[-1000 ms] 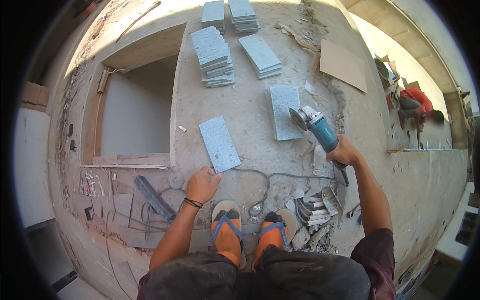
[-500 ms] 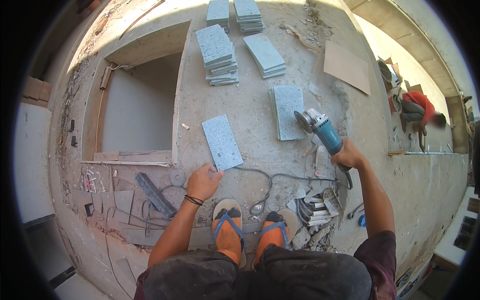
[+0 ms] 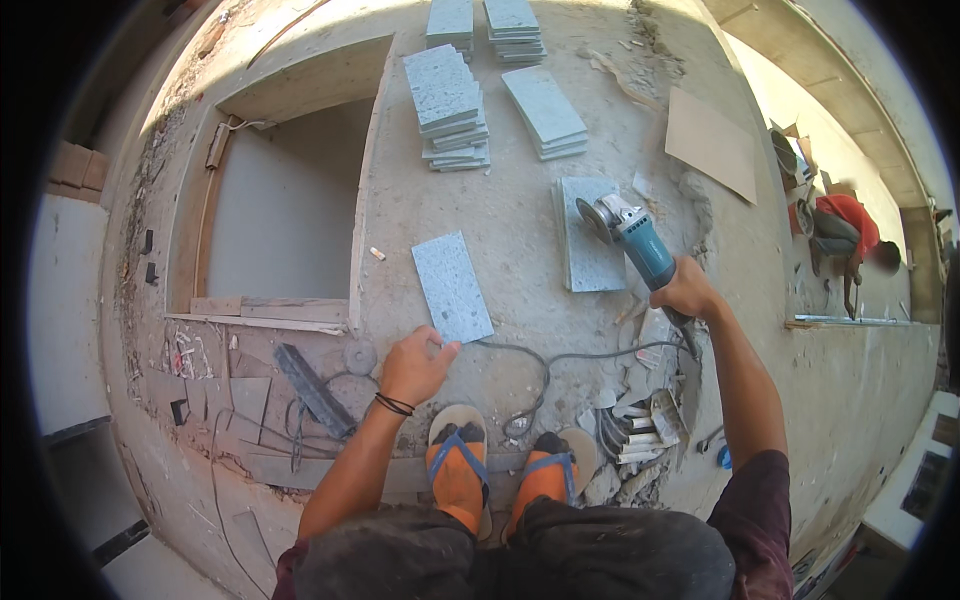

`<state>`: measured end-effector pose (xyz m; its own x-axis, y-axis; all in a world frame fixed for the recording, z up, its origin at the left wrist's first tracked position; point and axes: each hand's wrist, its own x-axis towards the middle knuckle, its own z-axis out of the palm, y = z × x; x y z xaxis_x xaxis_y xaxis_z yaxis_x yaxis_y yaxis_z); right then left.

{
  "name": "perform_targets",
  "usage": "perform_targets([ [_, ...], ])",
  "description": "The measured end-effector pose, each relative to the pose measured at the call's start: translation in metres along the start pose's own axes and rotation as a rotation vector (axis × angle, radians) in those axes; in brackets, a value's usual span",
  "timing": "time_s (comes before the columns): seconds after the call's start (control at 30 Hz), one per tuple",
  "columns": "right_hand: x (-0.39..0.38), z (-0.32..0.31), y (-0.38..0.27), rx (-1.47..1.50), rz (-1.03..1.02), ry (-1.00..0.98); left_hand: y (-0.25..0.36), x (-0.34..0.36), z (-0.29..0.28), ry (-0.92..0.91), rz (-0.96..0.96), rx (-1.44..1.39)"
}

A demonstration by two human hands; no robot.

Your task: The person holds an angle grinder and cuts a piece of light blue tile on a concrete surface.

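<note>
My right hand is closed round the body of a teal angle grinder, held above a short stack of speckled grey tiles. The grinder's disc points to the left, over that stack, and its cable hangs from the rear end. One speckled tile lies by itself on the ground to the left. My left hand, with curled fingers, pinches that tile's near left corner; the fingertips are partly hidden.
Several tile stacks stand farther off. A brown board lies at the right. On the left is a recessed opening. Cable, a dark metal bar and rubble surround my feet. A person in red crouches far right.
The grinder has moved left and away from me, its disc now farther over the tile stack. The view has shifted slightly. My left hand stays at the single tile's corner.
</note>
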<state>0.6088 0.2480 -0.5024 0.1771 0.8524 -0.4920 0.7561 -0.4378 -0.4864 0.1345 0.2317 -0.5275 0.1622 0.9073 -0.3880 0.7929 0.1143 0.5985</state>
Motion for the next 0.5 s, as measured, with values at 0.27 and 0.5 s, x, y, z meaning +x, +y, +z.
perform_targets([
  [0.27, 0.014, 0.007, -0.031, 0.123, -0.031, 0.054, 0.049, 0.029, 0.023, -0.146, 0.125, -0.071],
  [0.5, -0.036, 0.022, -0.036, 0.615, 0.137, 0.235, 0.116, 0.087, 0.088, -0.132, 0.252, -0.211],
])
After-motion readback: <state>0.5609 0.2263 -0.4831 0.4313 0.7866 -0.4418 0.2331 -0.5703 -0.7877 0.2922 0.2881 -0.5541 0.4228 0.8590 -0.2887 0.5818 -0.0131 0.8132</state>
